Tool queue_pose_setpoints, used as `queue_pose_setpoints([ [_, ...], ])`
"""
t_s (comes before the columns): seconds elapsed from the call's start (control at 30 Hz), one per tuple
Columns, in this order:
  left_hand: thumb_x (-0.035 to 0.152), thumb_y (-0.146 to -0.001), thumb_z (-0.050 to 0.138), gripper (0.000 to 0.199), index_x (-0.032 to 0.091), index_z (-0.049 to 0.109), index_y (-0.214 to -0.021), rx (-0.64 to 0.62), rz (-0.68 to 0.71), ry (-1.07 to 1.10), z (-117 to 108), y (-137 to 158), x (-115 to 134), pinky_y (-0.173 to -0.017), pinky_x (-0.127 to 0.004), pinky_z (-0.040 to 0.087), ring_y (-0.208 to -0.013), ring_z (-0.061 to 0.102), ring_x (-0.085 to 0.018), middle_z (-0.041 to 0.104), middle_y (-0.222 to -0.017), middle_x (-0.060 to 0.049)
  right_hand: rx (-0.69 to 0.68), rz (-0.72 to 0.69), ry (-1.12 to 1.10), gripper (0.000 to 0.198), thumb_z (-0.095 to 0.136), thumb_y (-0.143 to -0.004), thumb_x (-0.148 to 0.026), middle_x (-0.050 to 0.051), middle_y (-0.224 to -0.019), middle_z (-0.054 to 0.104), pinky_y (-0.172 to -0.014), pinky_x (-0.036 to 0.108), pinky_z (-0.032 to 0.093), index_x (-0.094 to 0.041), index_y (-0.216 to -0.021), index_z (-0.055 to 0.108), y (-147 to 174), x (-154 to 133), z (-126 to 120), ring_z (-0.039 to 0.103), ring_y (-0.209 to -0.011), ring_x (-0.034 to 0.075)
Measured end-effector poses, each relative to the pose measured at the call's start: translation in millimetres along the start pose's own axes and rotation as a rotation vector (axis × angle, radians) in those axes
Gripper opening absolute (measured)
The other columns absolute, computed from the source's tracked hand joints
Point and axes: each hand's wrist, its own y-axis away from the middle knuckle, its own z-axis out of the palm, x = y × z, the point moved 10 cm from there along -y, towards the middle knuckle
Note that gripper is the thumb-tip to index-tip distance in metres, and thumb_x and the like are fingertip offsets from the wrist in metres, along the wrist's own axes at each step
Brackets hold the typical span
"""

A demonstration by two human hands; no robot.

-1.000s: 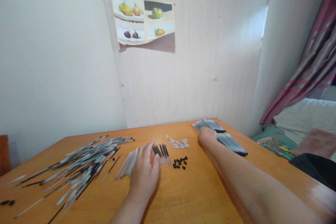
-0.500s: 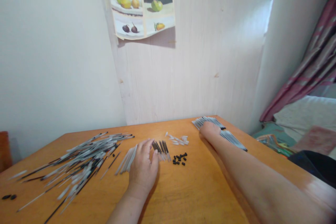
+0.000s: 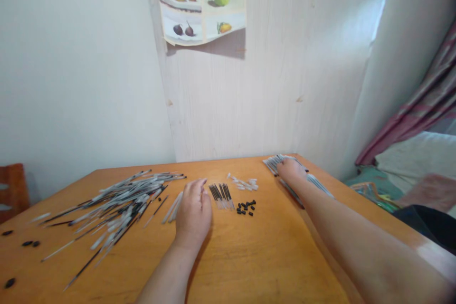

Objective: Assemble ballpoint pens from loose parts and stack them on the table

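Observation:
My left hand (image 3: 194,210) lies over the right part of a row of translucent white pen barrels (image 3: 171,210), loosely curved, with nothing seen in it. Just right of it are black-tipped pen refills (image 3: 221,194) in a row. My right hand (image 3: 290,170) reaches to the table's far right corner, closed, among grey-clear assembled pens (image 3: 273,163). A pen (image 3: 294,194) slants out from under that hand toward me; the fingertips are hidden. Another group of pens (image 3: 319,185) shows behind my right forearm.
Small white plugs (image 3: 245,184) and black caps (image 3: 245,207) lie mid-table. A loose heap of pen parts (image 3: 124,204) spreads over the left side. Several black pieces (image 3: 27,243) lie near the left edge. A wall stands behind the table (image 3: 242,256); a dark container (image 3: 423,228) is at right.
My view has shifted a little. My left hand has drawn left off the refills, its fingers closer together. A slanted pen now shows left of my right forearm, below that hand.

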Motion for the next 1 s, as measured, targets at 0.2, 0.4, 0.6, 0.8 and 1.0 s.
queue_pose_setpoints([
  [0.2,0.025,-0.088,0.044,0.030,0.018,0.061,-0.112,0.052,-0.101,0.003,-9.9,-5.6,-15.1,-0.098,-0.043,0.045,-0.110,0.058,-0.026,0.063,-0.114,-0.011,0.022,-0.067,-0.037,0.038,0.039,-0.088,-0.036,0.014,-0.103,0.071,-0.071,0.033,0.046,-0.020,-0.101,0.071,20.9,-31.8,1.4,0.066,-0.096,0.028],
  [0.4,0.024,-0.085,0.048,0.029,0.020,0.064,-0.108,0.168,-0.336,0.221,-20.8,-8.1,-60.7,-0.094,-0.038,0.048,-0.104,0.063,-0.022,0.068,-0.112,-0.009,-0.016,-0.275,-0.144,0.032,0.044,-0.086,-0.034,0.007,-0.094,0.073,-0.068,0.026,0.040,-0.021,-0.093,0.072,61.0,-83.3,3.3,0.065,-0.090,0.021],
  [0.6,0.019,-0.075,0.054,0.025,0.018,0.065,-0.098,0.406,-0.768,0.648,-34.1,9.1,-103.3,-0.066,-0.024,0.048,-0.074,0.063,-0.013,0.069,-0.095,-0.006,-0.101,-0.489,-0.221,0.026,0.048,-0.086,-0.032,0.005,-0.088,0.072,-0.067,0.023,0.036,-0.019,-0.087,0.071,115.8,-139.7,13.1,0.062,-0.082,0.017],
  [0.8,0.014,-0.070,0.055,0.023,0.017,0.062,-0.091,0.458,-0.952,0.818,-35.7,20.5,-115.7,-0.055,-0.019,0.040,-0.067,0.062,-0.010,0.066,-0.087,-0.003,-0.218,-0.725,-0.253,0.024,0.050,-0.085,-0.027,0.005,-0.084,0.071,-0.063,0.023,0.034,-0.018,-0.085,0.072,179.7,-198.7,35.5,0.059,-0.077,0.015],
  [1.0,0.011,-0.069,0.054,0.025,0.017,0.061,-0.092,0.514,-1.037,0.879,-36.4,27.0,-125.7,-0.053,-0.019,0.038,-0.064,0.061,-0.010,0.064,-0.083,-0.002,-0.348,-0.645,-0.221,0.026,0.052,-0.080,-0.026,0.006,-0.067,0.068,-0.056,0.022,0.033,-0.014,-0.070,0.072,193.5,-228.3,82.5,0.056,-0.062,0.013],
])
